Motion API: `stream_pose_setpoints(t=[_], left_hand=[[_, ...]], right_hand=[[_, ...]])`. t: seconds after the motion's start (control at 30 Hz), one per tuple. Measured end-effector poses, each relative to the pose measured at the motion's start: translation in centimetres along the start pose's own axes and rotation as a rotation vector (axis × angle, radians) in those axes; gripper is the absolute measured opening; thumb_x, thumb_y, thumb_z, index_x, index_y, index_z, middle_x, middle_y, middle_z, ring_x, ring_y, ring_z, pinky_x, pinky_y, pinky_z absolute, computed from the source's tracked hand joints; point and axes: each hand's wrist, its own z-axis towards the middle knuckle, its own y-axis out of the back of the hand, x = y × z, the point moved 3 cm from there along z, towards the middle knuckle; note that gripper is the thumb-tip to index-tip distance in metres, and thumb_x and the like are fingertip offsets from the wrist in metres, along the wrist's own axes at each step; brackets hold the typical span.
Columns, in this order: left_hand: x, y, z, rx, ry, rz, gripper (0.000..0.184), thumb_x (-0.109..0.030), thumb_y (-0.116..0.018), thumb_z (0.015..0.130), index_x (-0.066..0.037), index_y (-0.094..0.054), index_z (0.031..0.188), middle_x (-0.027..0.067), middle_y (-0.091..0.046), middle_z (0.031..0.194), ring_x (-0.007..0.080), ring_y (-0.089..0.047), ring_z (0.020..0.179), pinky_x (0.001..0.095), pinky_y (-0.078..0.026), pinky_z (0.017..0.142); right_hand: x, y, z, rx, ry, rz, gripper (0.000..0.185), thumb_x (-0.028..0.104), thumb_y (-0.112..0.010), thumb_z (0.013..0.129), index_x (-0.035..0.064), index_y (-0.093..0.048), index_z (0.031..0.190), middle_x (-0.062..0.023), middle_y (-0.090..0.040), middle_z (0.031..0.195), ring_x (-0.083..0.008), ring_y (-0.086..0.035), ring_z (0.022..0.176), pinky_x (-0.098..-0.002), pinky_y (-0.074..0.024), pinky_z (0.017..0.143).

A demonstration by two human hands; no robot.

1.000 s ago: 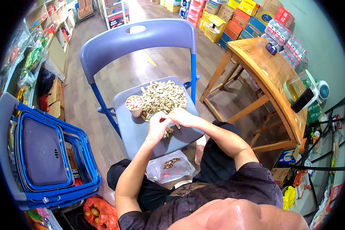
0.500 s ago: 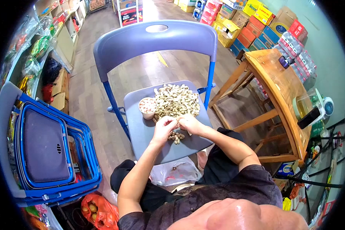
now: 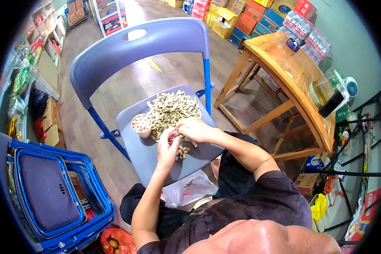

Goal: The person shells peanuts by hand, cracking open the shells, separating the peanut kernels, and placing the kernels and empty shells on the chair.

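A large heap of unshelled peanuts covers the back of the grey folding chair's seat. Left of the heap stands a paper cup filled with pinkish shelled nuts. My left hand is at the heap's front edge, fingers curled, thumb and fingertips close together; what lies between them is too small to name. Touching the heap's front right, my right hand has its fingers bent down round a peanut. A few loose peanuts lie on the seat just below both hands.
A plastic bag with small bits in it is below the seat, between the legs. Folded blue chairs stack at the left. A wooden table with a jug and phone stands right. Boxes pile up behind.
The view has shifted, so the chair appears further left. My hands, close together before, have moved slightly apart, with my right hand now reaching onto the heap's edge.
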Motion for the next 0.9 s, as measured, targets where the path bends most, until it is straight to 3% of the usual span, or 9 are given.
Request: stream_pose_setpoints(t=[0.07,0.2,0.33,0.43,0.53,0.63,0.7,0.83,0.9], left_hand=[[0.2,0.1,0.5,-0.058,-0.075,-0.013,0.026,0.000,-0.062,0.085,-0.003,-0.058,0.111,0.0039,-0.061,0.091,0.0096,-0.055,0.077,0.0261,-0.048,0.069],[0.0,0.1,1.1,-0.085,-0.022,-0.021,0.017,0.000,-0.062,0.085,-0.001,-0.061,0.102,0.0031,-0.062,0.083,0.0113,-0.056,0.072,0.0258,-0.047,0.067],[0.0,0.0,2.2,-0.100,-0.044,0.059,0.010,-0.001,-0.062,0.086,0.001,-0.063,0.097,0.0008,-0.062,0.082,0.0068,-0.054,0.073,0.0226,-0.047,0.068],[0.4,-0.2,2.5,-0.122,-0.020,0.040,0.007,-0.001,-0.062,0.086,0.000,-0.061,0.094,0.0013,-0.060,0.079,0.0066,-0.054,0.072,0.0226,-0.046,0.066],[-0.2,-0.1,2.3,-0.118,0.054,-0.043,0.007,-0.003,-0.062,0.086,-0.002,-0.061,0.093,0.0000,-0.060,0.079,0.0053,-0.053,0.071,0.0216,-0.046,0.065],[0.4,-0.1,2.1,-0.033,0.143,-0.060,0.007,-0.002,-0.063,0.085,-0.003,-0.061,0.092,-0.0019,-0.060,0.081,0.0037,-0.052,0.070,0.0202,-0.045,0.065],[0.5,-0.2,2.0,-0.036,0.159,-0.081,0.010,-0.003,-0.066,0.081,-0.002,-0.060,0.090,0.0023,-0.059,0.075,0.0077,-0.052,0.065,0.0237,-0.046,0.061],[0.5,-0.3,1.9,0.027,0.175,-0.166,0.012,-0.001,-0.068,0.079,-0.003,-0.060,0.089,-0.0011,-0.058,0.075,0.0057,-0.051,0.065,0.0223,-0.046,0.060],[0.6,-0.2,1.8,0.080,0.203,-0.184,0.013,0.000,-0.066,0.082,-0.005,-0.058,0.092,-0.0056,-0.054,0.079,0.0014,-0.047,0.069,0.0173,-0.041,0.061]], right_hand=[[0.3,0.0,0.1,0.100,-0.047,-0.036,0.035,0.026,-0.047,0.082,0.0004,-0.066,0.096,-0.0224,-0.066,0.083,-0.0353,-0.065,0.079,-0.0437,-0.0492,0.073],[-1.2,-1.2,0.7,0.081,-0.067,-0.025,0.040,0.031,-0.044,0.083,0.0073,-0.070,0.101,-0.0192,-0.068,0.086,-0.0345,-0.066,0.084,-0.0438,-0.0499,0.079],[-2.4,-1.1,1.6,0.032,-0.059,0.054,0.036,0.028,-0.044,0.081,-0.0019,-0.062,0.075,-0.0241,-0.064,0.078,-0.0370,-0.064,0.075,-0.0463,-0.0473,0.071],[-4.0,-1.8,1.9,0.077,-0.108,0.211,0.034,0.027,-0.047,0.085,-0.0037,-0.061,0.079,-0.0185,-0.063,0.074,-0.0253,-0.061,0.069,-0.0390,-0.0465,0.066],[-2.7,-1.3,1.2,0.138,-0.082,0.391,0.035,0.028,-0.051,0.091,-0.0051,-0.060,0.083,-0.0041,-0.056,0.068,-0.0110,-0.049,0.067,-0.0325,-0.0434,0.062],[-2.6,-1.1,0.9,0.191,-0.084,0.303,0.035,0.027,-0.049,0.091,-0.0037,-0.059,0.079,-0.0036,-0.054,0.066,-0.0111,-0.047,0.064,-0.0309,-0.0418,0.060],[-2.8,-1.4,0.7,0.214,-0.086,0.328,0.034,0.026,-0.048,0.091,-0.0036,-0.059,0.078,-0.0043,-0.053,0.065,-0.0115,-0.048,0.063,-0.0311,-0.0421,0.059],[-2.9,-1.5,0.5,0.196,-0.114,0.362,0.032,0.023,-0.045,0.087,-0.0037,-0.059,0.079,-0.0069,-0.054,0.064,-0.0124,-0.050,0.063,-0.0315,-0.0432,0.059],[-3.1,-1.7,0.3,0.201,-0.070,0.346,0.033,0.025,-0.046,0.084,-0.0045,-0.060,0.081,-0.0092,-0.058,0.065,-0.0165,-0.053,0.063,-0.0341,-0.0452,0.061]])
